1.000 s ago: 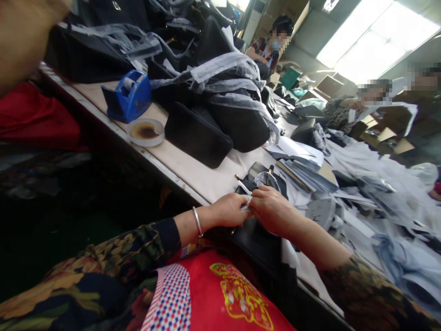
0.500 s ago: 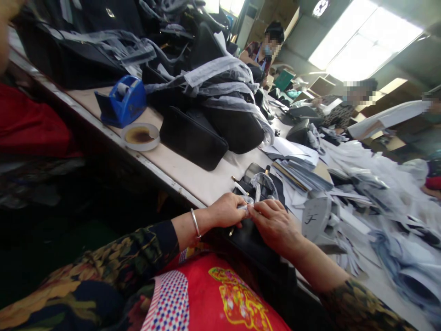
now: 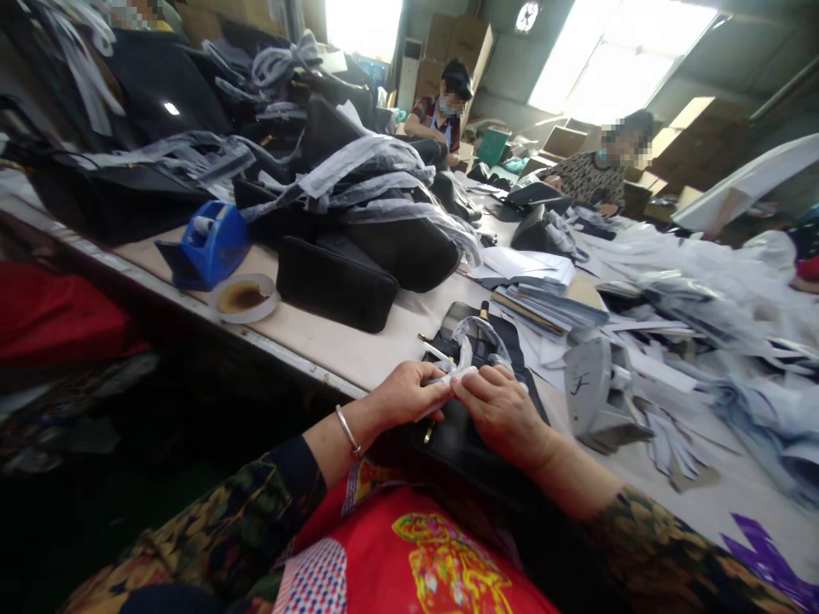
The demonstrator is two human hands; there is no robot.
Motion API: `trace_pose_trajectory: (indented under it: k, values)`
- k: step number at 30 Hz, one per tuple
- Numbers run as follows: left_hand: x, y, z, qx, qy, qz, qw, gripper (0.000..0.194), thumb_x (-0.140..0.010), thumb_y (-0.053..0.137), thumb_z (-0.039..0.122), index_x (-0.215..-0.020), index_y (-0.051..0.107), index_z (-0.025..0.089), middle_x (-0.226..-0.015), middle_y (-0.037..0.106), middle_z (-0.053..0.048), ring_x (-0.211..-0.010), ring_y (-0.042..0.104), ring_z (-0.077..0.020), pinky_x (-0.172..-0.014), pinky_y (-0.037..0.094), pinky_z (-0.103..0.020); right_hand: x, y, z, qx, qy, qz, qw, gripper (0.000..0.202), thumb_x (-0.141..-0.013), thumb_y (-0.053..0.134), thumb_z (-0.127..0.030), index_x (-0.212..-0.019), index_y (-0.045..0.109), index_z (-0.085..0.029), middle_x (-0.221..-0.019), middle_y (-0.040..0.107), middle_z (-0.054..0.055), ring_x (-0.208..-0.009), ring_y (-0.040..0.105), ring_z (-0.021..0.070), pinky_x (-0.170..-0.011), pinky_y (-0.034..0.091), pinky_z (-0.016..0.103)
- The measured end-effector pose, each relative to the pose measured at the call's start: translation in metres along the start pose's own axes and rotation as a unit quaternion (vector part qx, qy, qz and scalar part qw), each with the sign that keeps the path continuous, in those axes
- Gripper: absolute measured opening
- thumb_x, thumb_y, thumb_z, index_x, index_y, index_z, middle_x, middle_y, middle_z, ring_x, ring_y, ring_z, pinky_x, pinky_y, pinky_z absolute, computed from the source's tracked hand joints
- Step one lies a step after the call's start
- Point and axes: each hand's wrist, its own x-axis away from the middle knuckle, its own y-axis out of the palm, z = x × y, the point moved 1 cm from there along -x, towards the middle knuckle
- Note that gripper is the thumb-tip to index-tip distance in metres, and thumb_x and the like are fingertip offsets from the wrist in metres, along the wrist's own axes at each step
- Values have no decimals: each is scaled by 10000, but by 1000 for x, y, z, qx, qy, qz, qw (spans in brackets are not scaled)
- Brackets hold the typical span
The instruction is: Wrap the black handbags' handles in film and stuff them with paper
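A black bag [image 3: 457,435] with gold-coloured fittings lies at the table's near edge, partly under my hands. Its handle [image 3: 466,345] is wrapped in clear and white covering. My left hand [image 3: 413,392], with a silver bangle at the wrist, pinches the white wrapping from the left. Close beside it, almost touching, the fingers of my right hand [image 3: 499,409] are closed on the same wrapping. The exact spot between the fingertips is hidden.
Black bags [image 3: 336,281] with wrapped straps are piled beyond a blue tape dispenser [image 3: 211,247] and a tape roll [image 3: 245,298]. A grey dispenser [image 3: 592,392], papers [image 3: 534,311] and plastic sheets lie at right. People [image 3: 441,115] sit farther back.
The view has shifted, showing more of the table's right side and a purple piece there. Both hands remain at the handle wrapping, with slightly changed finger positions.
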Motion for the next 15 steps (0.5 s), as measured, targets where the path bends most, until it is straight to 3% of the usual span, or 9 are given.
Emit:
trace_pose_trajectory:
  k: [6,8,10,12,14,15]
  values:
    - [-4,5,-4,-3,-14,38,999,342,-803,719,448,-915,664,129,-693,632,7,-513,615,-102,-479,496,-198,-1,-11,-4,-16,1,-17,1000,210,-986,516,-144,-993,725,-163,-821,679,76,-767,544,232,-704,400,394]
    - [-4,6,-3,-20,-11,53,998,306,-809,706,417,-923,669,135,-715,643,1,-540,633,-111,-493,499,-199,11,-25,4,-54,45,-1,998,217,-984,525,-162,-1087,714,-183,-959,708,93,-860,593,242,-781,445,396]
    - [-3,8,-1,-39,-7,61,997,282,-816,690,400,-922,672,139,-718,646,0,-545,640,-112,-490,478,-188,38,-42,25,-82,145,60,984,235,-974,557,-206,-1164,696,-206,-1081,704,105,-972,621,257,-878,474,403]
    - [-2,9,1,-60,-3,64,996,282,-818,682,402,-928,679,142,-710,649,-1,-542,644,-117,-478,446,-179,78,-58,59,-76,296,134,943,237,-947,604,-282,-1154,702,-217,-1098,692,114,-999,633,273,-910,493,416]
    - [-1,10,3,-80,3,67,995,309,-819,678,424,-948,690,144,-720,663,-7,-548,649,-126,-492,447,-188,127,-69,98,-49,471,170,864,249,-912,619,-373,-1085,716,-222,-1056,694,110,-892,638,266,-836,510,425]
    - [-1,10,4,-87,6,70,994,331,-816,681,442,-962,694,145,-728,669,-9,-553,652,-132,-506,456,-198,153,-71,115,-53,558,180,808,259,-892,616,-409,-1028,717,-212,-1006,696,111,-839,630,258,-789,509,422]
